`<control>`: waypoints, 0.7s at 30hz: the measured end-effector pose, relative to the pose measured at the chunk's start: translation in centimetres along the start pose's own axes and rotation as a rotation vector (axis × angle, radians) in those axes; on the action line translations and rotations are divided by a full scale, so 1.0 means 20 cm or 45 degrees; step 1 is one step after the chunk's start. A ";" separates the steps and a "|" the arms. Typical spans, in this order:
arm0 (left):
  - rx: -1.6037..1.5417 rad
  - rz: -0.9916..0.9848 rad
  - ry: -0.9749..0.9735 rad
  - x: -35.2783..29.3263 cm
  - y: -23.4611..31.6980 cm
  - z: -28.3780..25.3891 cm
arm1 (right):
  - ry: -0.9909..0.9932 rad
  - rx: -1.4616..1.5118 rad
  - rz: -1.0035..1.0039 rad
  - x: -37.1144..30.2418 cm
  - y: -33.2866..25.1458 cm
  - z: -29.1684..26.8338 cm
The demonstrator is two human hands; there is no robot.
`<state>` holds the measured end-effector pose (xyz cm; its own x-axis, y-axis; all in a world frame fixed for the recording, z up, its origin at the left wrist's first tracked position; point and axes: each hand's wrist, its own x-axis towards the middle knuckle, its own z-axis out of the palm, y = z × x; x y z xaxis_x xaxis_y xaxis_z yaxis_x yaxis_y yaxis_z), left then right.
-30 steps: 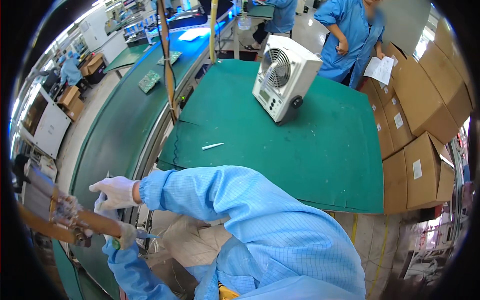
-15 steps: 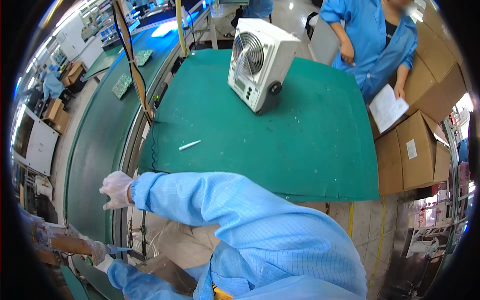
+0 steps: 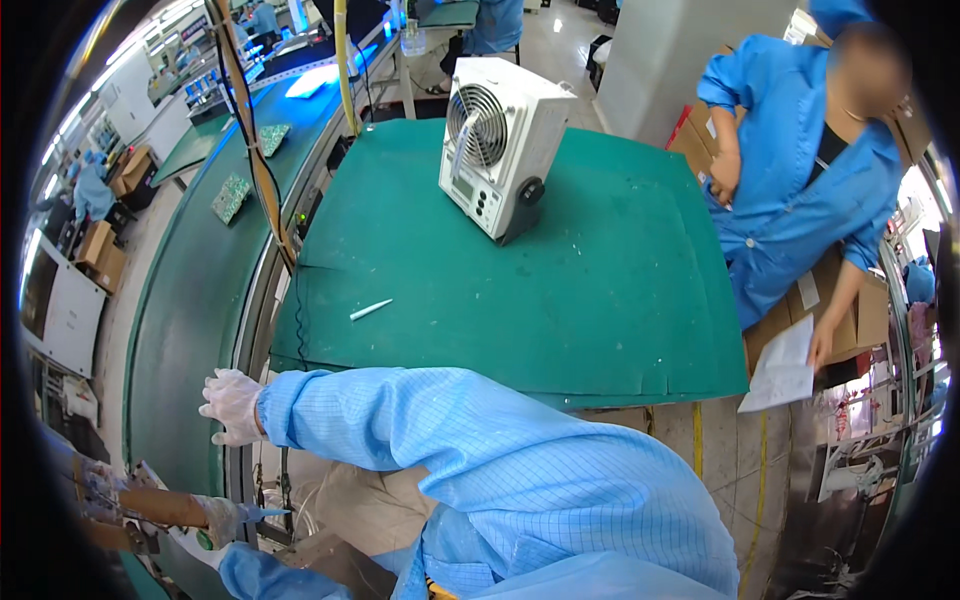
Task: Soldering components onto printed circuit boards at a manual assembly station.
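My right hand, in a whitish glove, is held over the near edge of the green conveyor belt. Its fingers are apart and hold nothing. At the lower left, my left hand, also gloved, is beside a brown tube wrapped in clear plastic with a pale blue nozzle tip. The tube hides most of its fingers, so its grip does not show. Farther up the belt lie two green circuit boards, the nearer board and the farther board.
A green-topped table carries a white fan unit and a slim white pointed stick. A co-worker in blue stands at its right with a paper sheet, near cardboard boxes. A cable-wrapped post rises beside the belt.
My view has shifted a little. My right hand's fingers have spread. My left hand now shows less behind the tube. The co-worker has come nearer along the table's right side with the paper.
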<state>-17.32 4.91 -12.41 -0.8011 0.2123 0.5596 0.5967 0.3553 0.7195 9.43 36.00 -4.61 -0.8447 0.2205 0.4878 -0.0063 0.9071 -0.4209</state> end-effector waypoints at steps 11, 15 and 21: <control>-1.863 -0.715 -0.192 -0.08 0.58 0.14 | 0.011 -0.011 -0.037 -0.02 0.03 -0.12; -2.406 -0.502 -0.718 -0.07 0.52 -0.06 | 0.049 0.133 -0.121 0.05 -0.14 -0.05; -2.366 -0.574 -0.066 -0.11 0.79 0.16 | -0.225 -0.014 -0.147 0.10 -0.10 -0.11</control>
<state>-6.30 13.04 -3.56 -0.8677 0.4316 0.2466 -0.3640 -0.8896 0.2760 9.01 35.36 -1.06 -0.9194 0.0493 0.3902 -0.1035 0.9268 -0.3610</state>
